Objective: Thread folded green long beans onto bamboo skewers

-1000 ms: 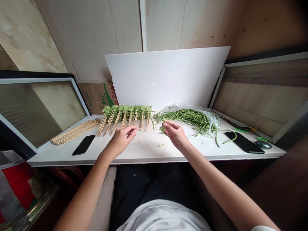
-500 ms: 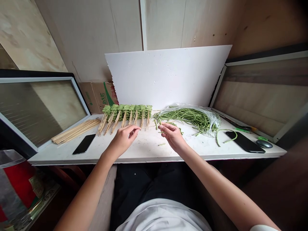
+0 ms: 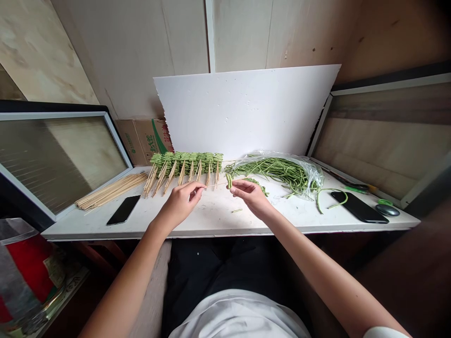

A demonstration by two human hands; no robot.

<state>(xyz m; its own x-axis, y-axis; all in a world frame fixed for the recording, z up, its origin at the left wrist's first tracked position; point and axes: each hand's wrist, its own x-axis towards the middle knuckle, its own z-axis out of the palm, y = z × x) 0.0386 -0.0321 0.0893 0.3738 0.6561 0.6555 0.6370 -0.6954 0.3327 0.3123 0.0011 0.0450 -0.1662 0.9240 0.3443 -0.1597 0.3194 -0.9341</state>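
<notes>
Skewer (image 3: 221, 184), one, thin, held level above the white table (image 3: 211, 220), between the two hands. From the left: loose sticks (image 3: 111, 191), a pile; black phone (image 3: 123, 210), flat; bean bundles (image 3: 186, 163), a row, sticks toward the person; left hand (image 3: 181, 201), fingertips pinched on the skewer's left end; bean pieces (image 3: 229, 181), side by side at its right end; right hand (image 3: 252, 198), thumb and fingers closed on these, exact grip hard to make out; long beans (image 3: 273, 170), in a clear bag (image 3: 314, 177).
</notes>
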